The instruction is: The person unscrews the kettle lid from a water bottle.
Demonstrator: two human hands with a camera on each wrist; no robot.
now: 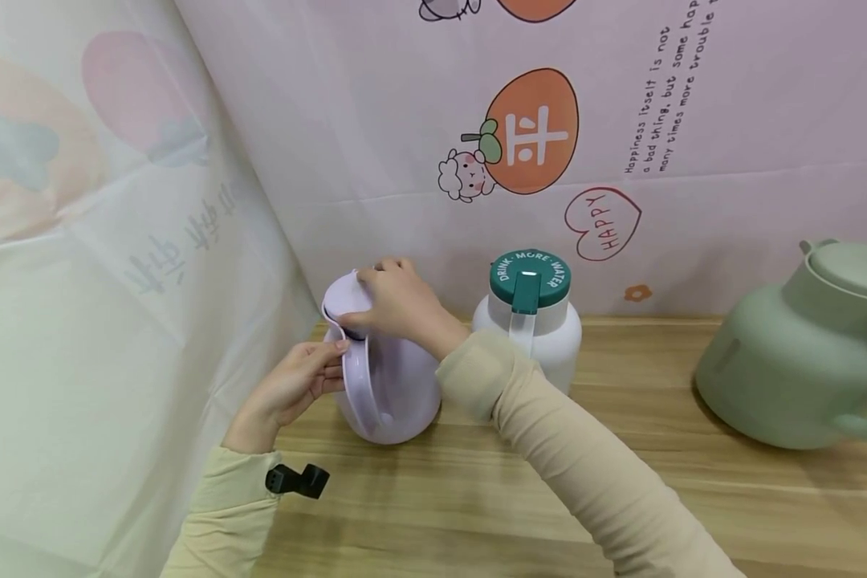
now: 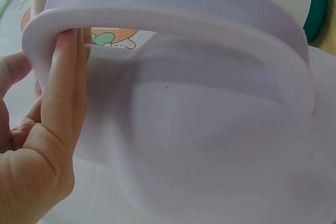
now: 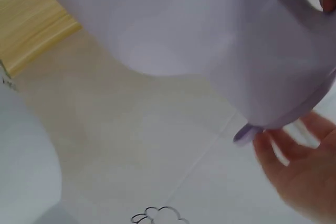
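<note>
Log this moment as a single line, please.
left hand: pinches handle of lilac jug | right hand: grips lid | nearby: white bottle, green jug

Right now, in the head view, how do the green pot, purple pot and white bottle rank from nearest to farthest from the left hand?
1. Purple pot: nearest, with the left hand touching its handle.
2. White bottle: next, just right of the purple pot.
3. Green pot: farthest, at the right edge of the view.
</note>
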